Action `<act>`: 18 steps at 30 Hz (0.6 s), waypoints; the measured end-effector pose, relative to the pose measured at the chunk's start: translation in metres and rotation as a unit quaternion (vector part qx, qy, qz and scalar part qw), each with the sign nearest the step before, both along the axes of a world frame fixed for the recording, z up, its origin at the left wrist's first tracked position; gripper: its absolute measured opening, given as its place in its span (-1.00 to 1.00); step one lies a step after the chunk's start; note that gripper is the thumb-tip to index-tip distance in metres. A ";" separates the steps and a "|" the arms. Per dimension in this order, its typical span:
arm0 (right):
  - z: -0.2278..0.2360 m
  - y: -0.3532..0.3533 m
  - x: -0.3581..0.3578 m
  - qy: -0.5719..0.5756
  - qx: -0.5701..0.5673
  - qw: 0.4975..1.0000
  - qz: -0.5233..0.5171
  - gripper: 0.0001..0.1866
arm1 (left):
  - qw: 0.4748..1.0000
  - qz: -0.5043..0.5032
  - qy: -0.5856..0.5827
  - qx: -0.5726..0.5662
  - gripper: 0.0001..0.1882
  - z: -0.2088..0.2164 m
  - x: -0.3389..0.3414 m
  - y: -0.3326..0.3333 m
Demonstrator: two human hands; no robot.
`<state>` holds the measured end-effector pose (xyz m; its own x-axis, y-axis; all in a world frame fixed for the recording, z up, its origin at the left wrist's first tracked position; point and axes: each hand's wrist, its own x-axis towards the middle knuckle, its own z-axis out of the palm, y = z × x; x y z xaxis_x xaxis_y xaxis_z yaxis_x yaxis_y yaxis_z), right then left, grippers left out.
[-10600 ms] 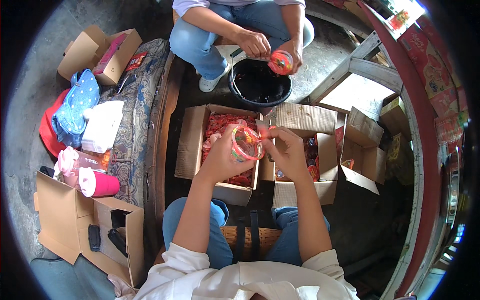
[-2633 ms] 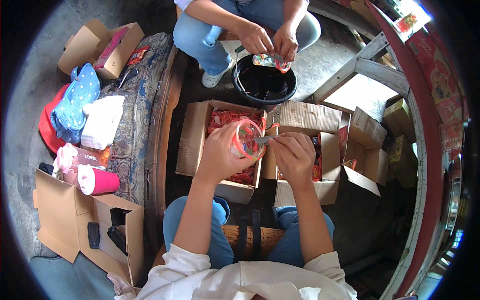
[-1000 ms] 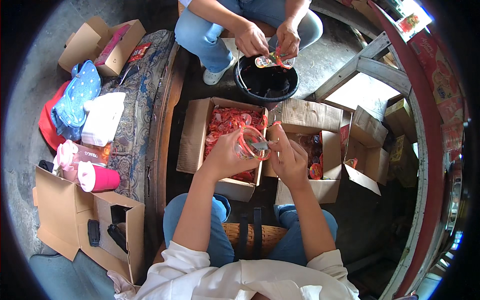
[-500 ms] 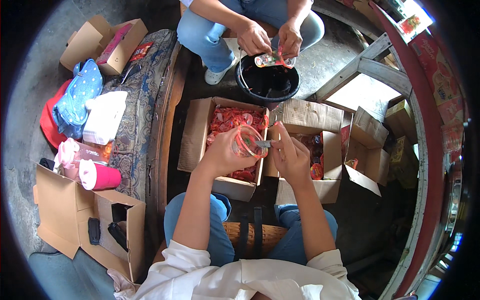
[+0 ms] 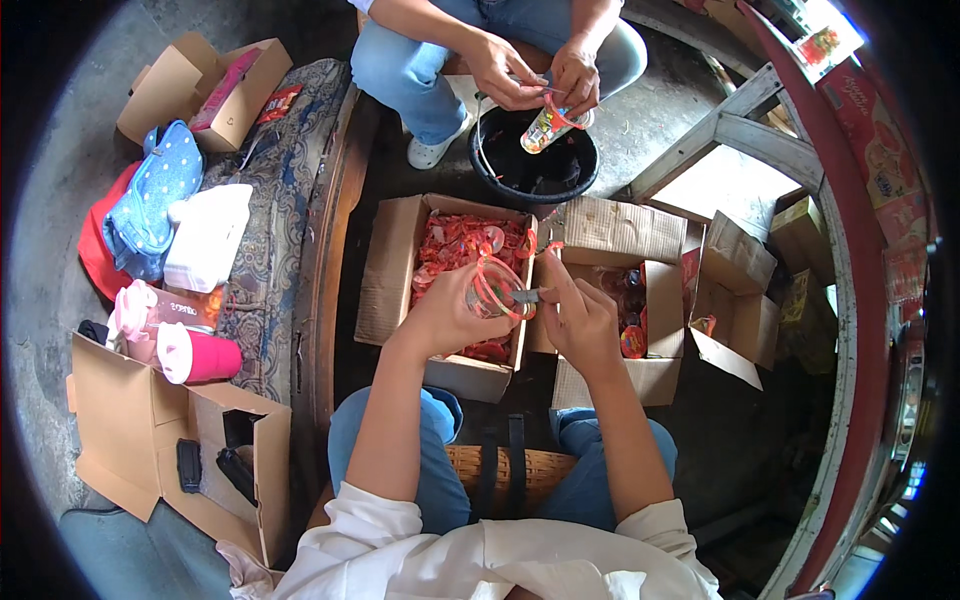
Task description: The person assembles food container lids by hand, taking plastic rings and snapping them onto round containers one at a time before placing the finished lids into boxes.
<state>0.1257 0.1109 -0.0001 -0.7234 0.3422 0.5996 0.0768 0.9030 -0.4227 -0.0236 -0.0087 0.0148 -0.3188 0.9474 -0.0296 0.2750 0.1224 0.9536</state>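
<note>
My left hand (image 5: 440,308) is wrapped round a clear plastic cup (image 5: 482,300) with a red rim, its mouth tilted toward my right. My right hand (image 5: 585,325) pinches a small knife (image 5: 526,296), whose grey blade lies across the rim on the cup's right side. A loose bit of red strip shows by my right index fingertip. Below the cup stands a cardboard box (image 5: 470,380) filled with red plastic scraps (image 5: 450,240). To its right, another open carton (image 5: 665,310) holds several cups with red parts.
Opposite me a seated person's hands (image 5: 575,75) work on a printed clear cup (image 5: 545,128) over a black bucket (image 5: 490,180). A patterned bench (image 5: 265,200) with bags, a pink tumbler (image 5: 210,357) and cartons lies left. A smaller open box (image 5: 735,310) and wooden frame (image 5: 770,150) stand right.
My blade and right fingers have shifted slightly against the cup's rim, and the cup has turned a little. The other person's cup has swung from nearly level to pointing downward.
</note>
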 end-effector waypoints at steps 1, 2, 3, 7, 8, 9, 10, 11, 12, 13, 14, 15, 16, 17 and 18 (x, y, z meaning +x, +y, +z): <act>-0.001 0.000 0.000 -0.009 0.003 1.000 0.000 -0.39 | 1.000 -0.005 0.007 -0.002 -0.60 0.000 0.000 0.000; -0.001 0.000 0.000 -0.016 0.004 1.000 0.000 -0.39 | 1.000 -0.010 0.014 -0.004 -0.60 0.000 0.000 0.000; -0.001 0.000 0.000 -0.023 0.005 1.000 0.000 -0.40 | 1.000 -0.006 0.026 0.002 -0.60 -0.002 0.001 0.000; -0.002 -0.001 -0.002 -0.022 0.020 0.999 -0.012 -0.40 | 0.999 0.002 0.030 0.019 -0.60 -0.009 0.002 0.001; -0.002 -0.001 -0.002 -0.018 0.018 1.000 -0.012 -0.40 | 1.000 0.002 0.020 0.021 -0.60 -0.009 0.002 0.002; -0.001 -0.001 -0.001 -0.014 0.017 1.000 -0.011 -0.39 | 1.000 -0.002 0.015 0.025 -0.60 -0.009 0.002 0.003; -0.002 -0.002 -0.001 -0.011 0.013 1.000 -0.010 -0.39 | 1.000 -0.005 0.009 0.026 -0.60 -0.009 0.001 0.003; -0.002 -0.002 -0.001 -0.006 0.010 1.000 -0.005 -0.38 | 1.000 -0.008 0.004 0.028 -0.60 -0.010 0.001 0.003; -0.002 -0.002 -0.001 -0.002 0.008 1.000 0.000 -0.38 | 1.000 -0.011 0.001 0.027 -0.60 -0.011 0.002 0.004; -0.001 -0.003 -0.001 0.002 0.006 1.000 0.004 -0.37 | 1.000 -0.014 -0.002 0.027 -0.60 -0.012 0.002 0.004; -0.002 -0.002 0.000 0.002 0.004 1.000 0.006 -0.37 | 0.999 -0.017 -0.005 0.027 -0.59 -0.013 0.003 0.004; -0.003 -0.001 0.000 0.002 0.002 1.000 0.008 -0.36 | 0.999 -0.018 -0.015 0.025 -0.59 -0.012 0.003 0.004; -0.004 0.000 0.000 0.003 0.001 1.000 0.010 -0.36 | 0.999 -0.018 -0.025 0.024 -0.59 -0.012 0.003 0.004; -0.003 0.000 0.000 0.007 0.002 1.000 0.015 -0.36 | 0.999 -0.019 -0.035 0.023 -0.59 -0.012 0.002 0.004; -0.002 -0.001 0.000 0.010 0.003 1.000 0.019 -0.36 | 0.999 -0.019 -0.033 0.020 -0.59 -0.010 0.002 0.004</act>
